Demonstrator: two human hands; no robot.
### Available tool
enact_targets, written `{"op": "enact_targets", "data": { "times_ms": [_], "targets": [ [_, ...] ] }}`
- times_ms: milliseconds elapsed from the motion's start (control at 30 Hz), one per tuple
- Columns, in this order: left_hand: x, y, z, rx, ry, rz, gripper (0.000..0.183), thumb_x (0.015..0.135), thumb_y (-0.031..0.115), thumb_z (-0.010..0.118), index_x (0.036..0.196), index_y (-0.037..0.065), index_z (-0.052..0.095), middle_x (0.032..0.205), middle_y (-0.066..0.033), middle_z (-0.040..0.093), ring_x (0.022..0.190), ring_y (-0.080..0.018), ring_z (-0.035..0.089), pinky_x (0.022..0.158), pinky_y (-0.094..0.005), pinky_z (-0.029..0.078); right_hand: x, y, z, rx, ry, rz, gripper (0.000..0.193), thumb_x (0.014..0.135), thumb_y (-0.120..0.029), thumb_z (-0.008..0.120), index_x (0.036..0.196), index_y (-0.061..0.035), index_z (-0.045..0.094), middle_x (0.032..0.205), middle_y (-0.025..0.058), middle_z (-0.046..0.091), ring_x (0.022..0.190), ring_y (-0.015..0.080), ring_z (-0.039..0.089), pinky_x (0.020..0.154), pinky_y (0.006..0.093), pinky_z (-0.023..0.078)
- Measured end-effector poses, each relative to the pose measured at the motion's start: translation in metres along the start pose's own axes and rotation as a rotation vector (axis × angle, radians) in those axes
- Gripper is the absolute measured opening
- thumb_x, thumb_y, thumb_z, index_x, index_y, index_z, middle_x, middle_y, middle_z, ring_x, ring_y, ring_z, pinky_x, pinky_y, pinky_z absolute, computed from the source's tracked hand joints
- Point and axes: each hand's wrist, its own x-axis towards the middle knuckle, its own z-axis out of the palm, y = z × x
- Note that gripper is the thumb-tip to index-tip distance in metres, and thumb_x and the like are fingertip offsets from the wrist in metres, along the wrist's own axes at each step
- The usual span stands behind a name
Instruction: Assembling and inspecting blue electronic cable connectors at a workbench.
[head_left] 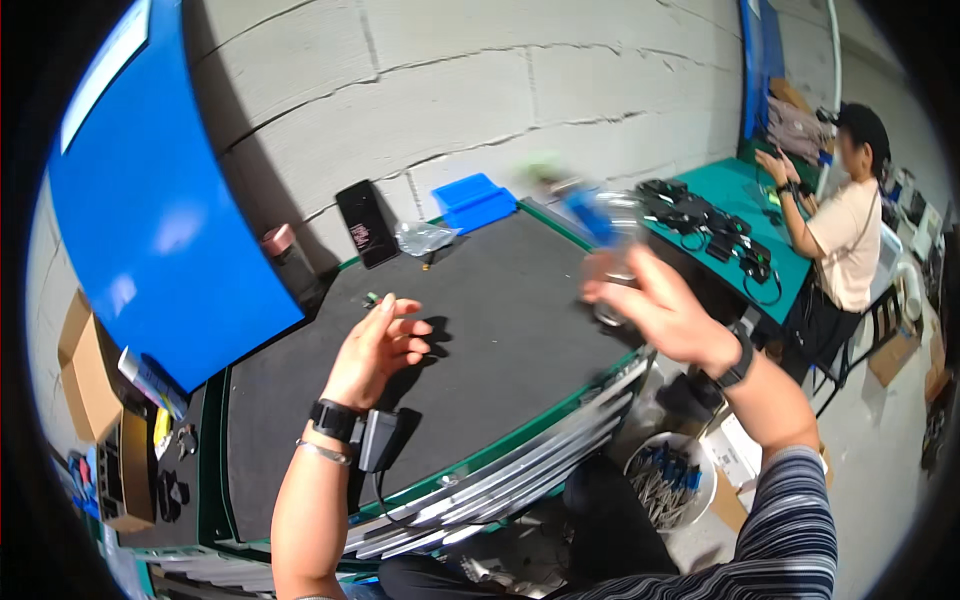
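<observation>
My left hand (375, 350) is over the dark mat, open, its fingers loosely curled and apart. Just past its fingertips shows a small green piece (372, 299); I cannot tell whether they touch. On the right, my right hand (660, 305) is closed on a looped silver-and-blue item (600, 215), badly smeared by motion. A pale green blur (540, 170) shows near its far end. A small dark grey box with a cable (378, 440) lies beside my left wrist.
The dark work mat (480, 340) has a black phone-like slab (367, 223), a clear plastic bag (424, 238) and a blue tray (474, 203) along its back. A white bucket of blue-ended metallic pieces (668, 480) stands lower right. A person (845, 220) works at a green table (740, 200).
</observation>
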Motion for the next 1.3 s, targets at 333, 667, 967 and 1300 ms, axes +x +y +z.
{"op": "enact_targets", "data": {
  "times_ms": [333,667,967,1300],
  "targets": [
    [-0.001,0.017,-0.015,-0.297,-0.097,0.052,0.059,0.099,0.056,0.041,0.127,0.005,0.052,0.103,-0.0135,0.065,0.071,-0.0159,0.063,0.060,-0.0258,0.052,0.192,0.037,0.135,-0.567,-0.083,-0.571,0.034,0.072,0.004,0.061,0.104,-0.0072,0.064,0.110,0.0074,0.062,0.111,0.0304,0.054,0.097,0.0419,0.041],
    [0.013,-0.007,-0.012,0.567,0.259,0.194,0.032,0.091,0.020,0.069,0.118,0.005,0.061,0.083,0.0011,0.061,0.072,-0.0059,0.051,0.068,-0.0225,0.043,0.173,0.080,0.146,0.620,-0.421,0.325,0.042,0.102,-0.044,0.045,0.109,-0.0056,0.060,0.093,-0.0001,0.062,0.081,0.0060,0.059,0.073,0.0226,0.048],
    [0.011,-0.007,-0.010,0.635,0.333,0.251,0.055,0.083,0.022,0.077,0.128,0.006,0.050,0.096,-0.0055,0.061,0.086,-0.0125,0.055,0.079,-0.0283,0.047,0.174,0.082,0.151,0.625,-0.266,0.187,0.032,0.100,-0.037,0.054,0.110,-0.0076,0.060,0.104,0.0021,0.065,0.096,0.0089,0.060,0.083,0.0271,0.047],
    [0.013,-0.012,-0.016,0.639,0.330,0.291,0.050,0.082,0.022,0.078,0.122,0.002,0.055,0.092,-0.0070,0.065,0.083,-0.0135,0.061,0.078,-0.0290,0.050,0.180,0.086,0.144,0.848,-0.153,0.143,0.029,0.101,-0.025,0.052,0.121,-0.0040,0.051,0.113,0.0122,0.063,0.107,0.0206,0.061,0.094,0.0352,0.048]
  ]
}}
